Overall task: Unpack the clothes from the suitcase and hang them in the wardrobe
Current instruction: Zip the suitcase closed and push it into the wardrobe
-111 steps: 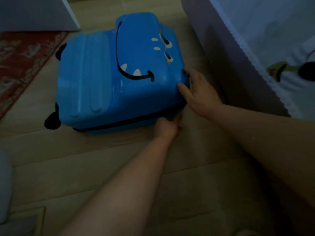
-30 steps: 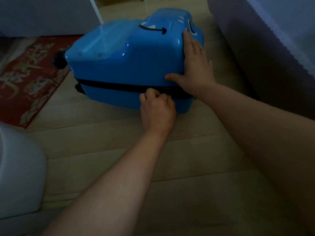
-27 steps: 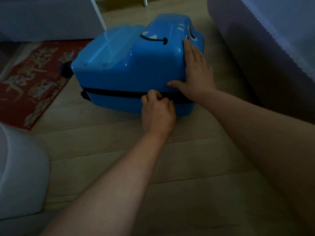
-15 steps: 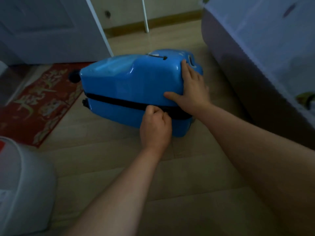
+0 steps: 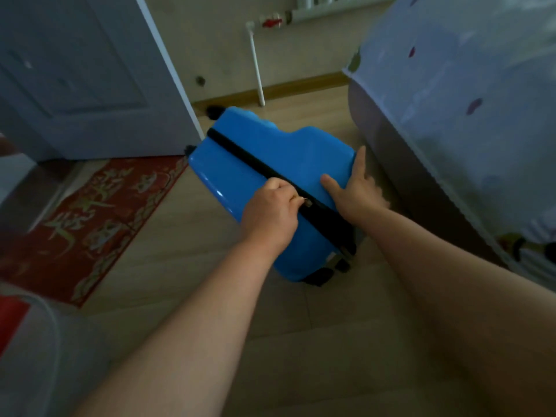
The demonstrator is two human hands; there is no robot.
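Head view: my left hand (image 5: 267, 215) pinches the zip pull (image 5: 307, 201) as my right hand (image 5: 358, 191), fingers spread flat, steadies the blue suitcase (image 5: 255, 152) on the floor (image 5: 301, 326). Newly tipped onto its edge, zip uppermost, it looks ready for unzipping.

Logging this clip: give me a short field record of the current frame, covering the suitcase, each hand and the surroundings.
suitcase: blue hard shell, looks closed, on the wooden floor
zipper band: black, runs diagonally across the case
left hand: pinches a small zipper pull on the band
right hand: fingers straight, pressed flat on the shell
clothes: none visible
nearby: red rug and white door to the left
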